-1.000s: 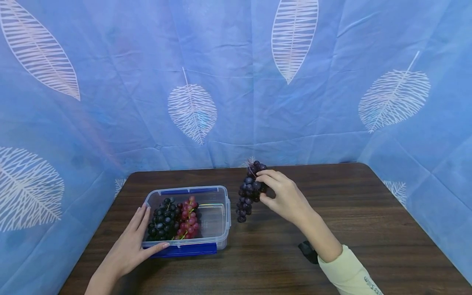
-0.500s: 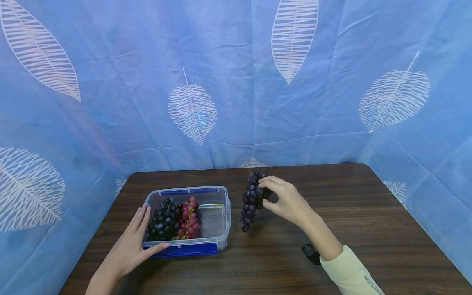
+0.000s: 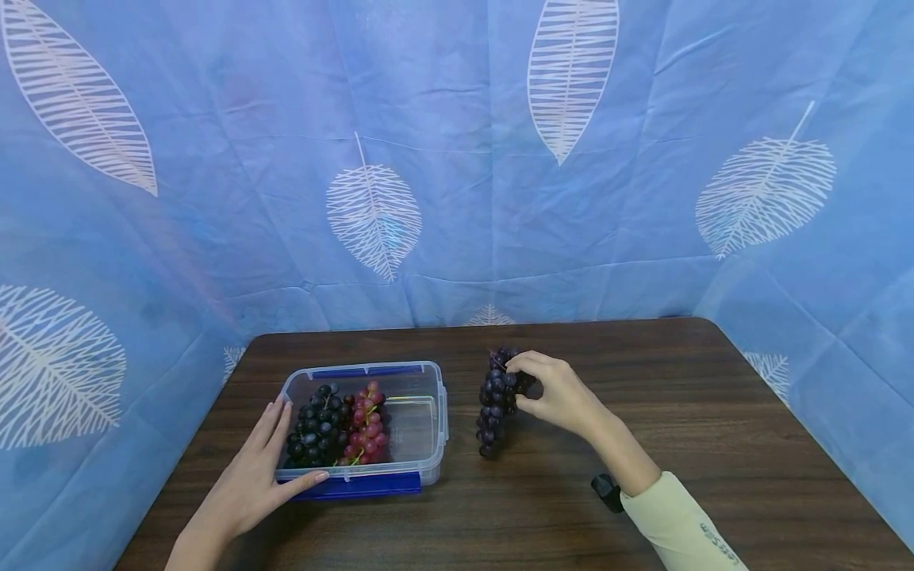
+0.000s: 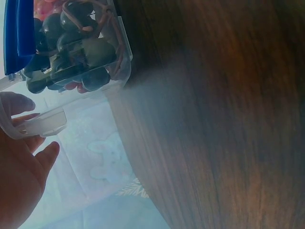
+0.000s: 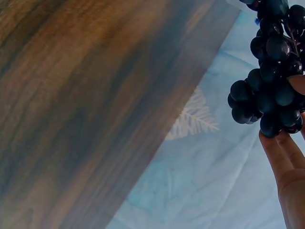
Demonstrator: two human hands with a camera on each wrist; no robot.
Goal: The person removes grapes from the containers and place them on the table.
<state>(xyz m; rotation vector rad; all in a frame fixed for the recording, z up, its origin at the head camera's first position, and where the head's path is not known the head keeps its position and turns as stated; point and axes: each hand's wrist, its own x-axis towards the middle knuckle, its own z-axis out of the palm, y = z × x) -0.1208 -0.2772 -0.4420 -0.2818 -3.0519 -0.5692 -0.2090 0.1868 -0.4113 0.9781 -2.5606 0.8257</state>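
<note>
A clear plastic food container (image 3: pixel 440 420) with blue clips stands on the left of the table. Inside lie a black bunch of grapes (image 3: pixel 314 428) and a red bunch of grapes (image 3: pixel 367 424), side by side at its left end. My left hand (image 3: pixel 250 476) rests against the container's near left corner, fingers straight along the side and thumb on the front rim. To the right of the container, my right hand (image 3: pixel 560 396) pinches a dark purple bunch of grapes (image 3: pixel 493 404) between thumb and fingers. Whether that bunch touches the table cannot be told.
The brown wooden table (image 3: pixel 457 523) reaches back to a blue cloth (image 3: pixel 457 198) with white leaf prints, which also hangs at both sides. A small black object (image 3: pixel 607 492) shows beneath the right wrist, by the pale sleeve (image 3: pixel 678 519).
My right hand has come down and slightly right with the purple grapes, farther from the container. The left hand and the container have stayed in place.
</note>
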